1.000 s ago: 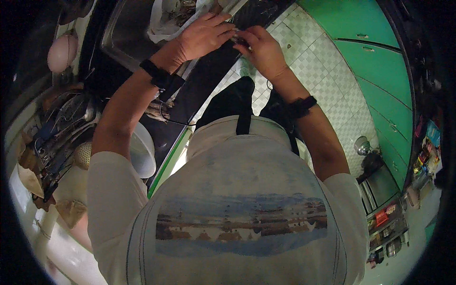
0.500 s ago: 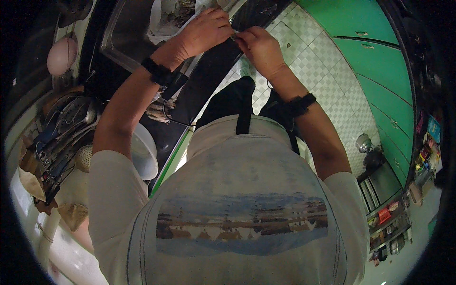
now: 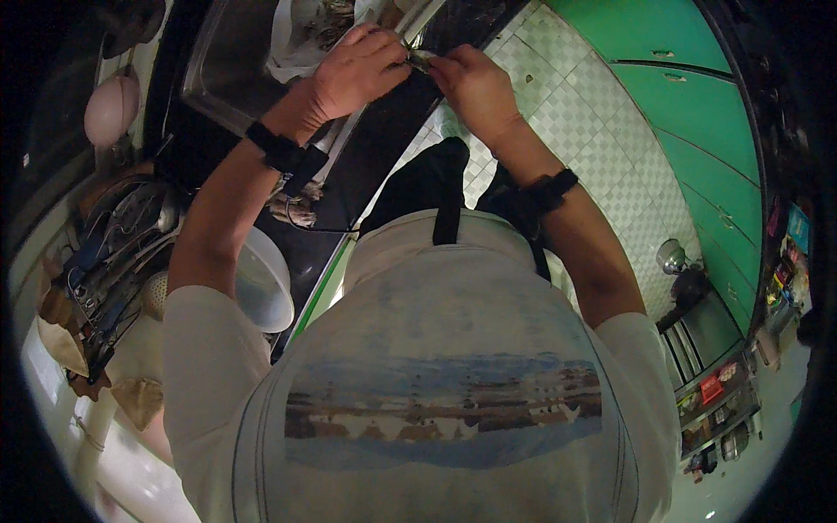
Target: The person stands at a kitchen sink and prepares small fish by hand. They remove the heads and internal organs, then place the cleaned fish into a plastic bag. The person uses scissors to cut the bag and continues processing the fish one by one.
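Both my hands meet over the front edge of the dark counter, beside the sink. A small greyish, slim piece, perhaps a small fish, is pinched between them. My left hand is closed at its left end, with the fingertips partly hidden. On its other end, the thumb and fingers of my right hand are pinched together. Just beyond my left hand, a white plastic bag lies open in the sink, with several brownish-grey thin pieces inside.
A pale bundle lies on the counter below my left wrist, near a white plastic basin. Utensils crowd the left side. Green cabinets line the right, across the tiled floor. Metal pots stand low at the right.
My left hand has shifted slightly left and nearer to me. More of the greyish piece shows between my hands, and my right hand has barely moved.
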A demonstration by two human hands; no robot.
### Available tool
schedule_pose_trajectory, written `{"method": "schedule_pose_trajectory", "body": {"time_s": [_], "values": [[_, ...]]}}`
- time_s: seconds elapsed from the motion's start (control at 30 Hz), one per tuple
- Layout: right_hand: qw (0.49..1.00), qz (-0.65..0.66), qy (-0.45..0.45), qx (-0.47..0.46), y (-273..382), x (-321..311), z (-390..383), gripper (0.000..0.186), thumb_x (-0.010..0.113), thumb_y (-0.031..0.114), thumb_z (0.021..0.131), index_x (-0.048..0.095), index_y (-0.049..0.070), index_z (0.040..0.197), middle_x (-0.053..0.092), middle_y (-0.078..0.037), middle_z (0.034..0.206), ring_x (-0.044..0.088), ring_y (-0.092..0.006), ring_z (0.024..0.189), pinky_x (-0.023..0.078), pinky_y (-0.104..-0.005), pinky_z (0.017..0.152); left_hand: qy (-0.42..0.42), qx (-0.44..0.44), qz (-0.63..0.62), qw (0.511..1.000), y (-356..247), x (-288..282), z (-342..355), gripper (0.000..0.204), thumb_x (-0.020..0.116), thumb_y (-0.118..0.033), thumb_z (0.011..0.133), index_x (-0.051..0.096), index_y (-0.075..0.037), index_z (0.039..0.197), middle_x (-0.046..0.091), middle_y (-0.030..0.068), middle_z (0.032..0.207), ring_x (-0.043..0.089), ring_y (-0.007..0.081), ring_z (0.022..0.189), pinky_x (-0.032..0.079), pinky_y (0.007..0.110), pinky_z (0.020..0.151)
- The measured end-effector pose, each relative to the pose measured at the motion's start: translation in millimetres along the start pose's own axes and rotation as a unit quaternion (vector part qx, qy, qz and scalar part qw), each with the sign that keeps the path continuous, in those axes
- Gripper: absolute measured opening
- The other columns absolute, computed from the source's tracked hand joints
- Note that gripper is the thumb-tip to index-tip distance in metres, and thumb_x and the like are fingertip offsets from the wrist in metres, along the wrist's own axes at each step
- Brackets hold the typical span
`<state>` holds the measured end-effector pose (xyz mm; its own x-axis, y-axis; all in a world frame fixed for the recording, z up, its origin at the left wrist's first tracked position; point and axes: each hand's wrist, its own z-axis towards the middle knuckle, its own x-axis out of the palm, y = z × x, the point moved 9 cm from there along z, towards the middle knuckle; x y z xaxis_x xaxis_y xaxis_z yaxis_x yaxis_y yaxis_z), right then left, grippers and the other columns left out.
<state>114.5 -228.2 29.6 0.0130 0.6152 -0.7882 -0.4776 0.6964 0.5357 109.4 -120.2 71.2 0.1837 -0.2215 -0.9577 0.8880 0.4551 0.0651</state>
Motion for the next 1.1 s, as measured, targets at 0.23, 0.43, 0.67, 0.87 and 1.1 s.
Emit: {"method": "schedule_pose_trajectory", "body": {"time_s": [0.23,0.43,0.67,0.87,1.1], "values": [[0.999,0.025,0.007,0.024,-1.3,-2.0,3.7,0.012,0.069,0.019,0.082,0.072,0.011,0.089,0.063,-0.007,0.084,0.064,-0.0290,0.073,0.054,-0.0377,0.063,0.018,0.012,0.058,0.998,-4.2,9.5,6.3,0.010,0.061,-0.017,0.071,0.066,-0.015,0.081,0.057,-0.0021,0.095,0.055,0.0151,0.102,0.038,0.034,0.100],[1.000,0.001,0.015,0.006,1.2,1.7,2.9,0.011,0.068,0.018,0.082,0.071,0.011,0.091,0.063,-0.007,0.084,0.064,-0.0289,0.073,0.054,-0.0379,0.063,-0.006,-0.007,0.085,0.996,-1.0,15.5,9.7,0.007,0.062,-0.016,0.070,0.065,-0.014,0.077,0.058,-0.0023,0.096,0.054,0.0151,0.105,0.039,0.034,0.098],[0.999,0.013,0.001,0.032,-4.4,-0.2,4.8,0.013,0.067,0.019,0.083,0.069,0.011,0.093,0.063,-0.008,0.084,0.064,-0.0304,0.072,0.054,-0.0388,0.063,-0.012,-0.115,-0.088,0.989,25.9,15.5,2.3,0.009,0.068,-0.016,0.073,0.064,-0.013,0.080,0.057,0.0001,0.097,0.053,0.0199,0.106,0.040,0.036,0.094],[0.999,0.013,0.036,0.032,-5.2,3.2,7.6,0.014,0.065,0.020,0.084,0.069,0.012,0.095,0.062,-0.008,0.083,0.064,-0.0303,0.073,0.053,-0.0395,0.062,0.001,-0.110,-0.100,0.989,23.8,17.4,4.7,0.013,0.067,-0.017,0.075,0.061,-0.012,0.085,0.058,-0.0008,0.102,0.051,0.0203,0.113,0.039,0.035,0.098],[0.999,0.024,0.039,0.002,4.0,-1.4,6.2,0.014,0.067,0.016,0.078,0.068,0.011,0.091,0.057,-0.009,0.081,0.062,-0.0278,0.078,0.053,-0.0386,0.065,0.036,-0.099,-0.117,0.988,23.8,28.0,12.7,0.012,0.064,-0.013,0.080,0.060,-0.009,0.091,0.060,0.0032,0.104,0.050,0.0231,0.117,0.035,0.040,0.103]]}}
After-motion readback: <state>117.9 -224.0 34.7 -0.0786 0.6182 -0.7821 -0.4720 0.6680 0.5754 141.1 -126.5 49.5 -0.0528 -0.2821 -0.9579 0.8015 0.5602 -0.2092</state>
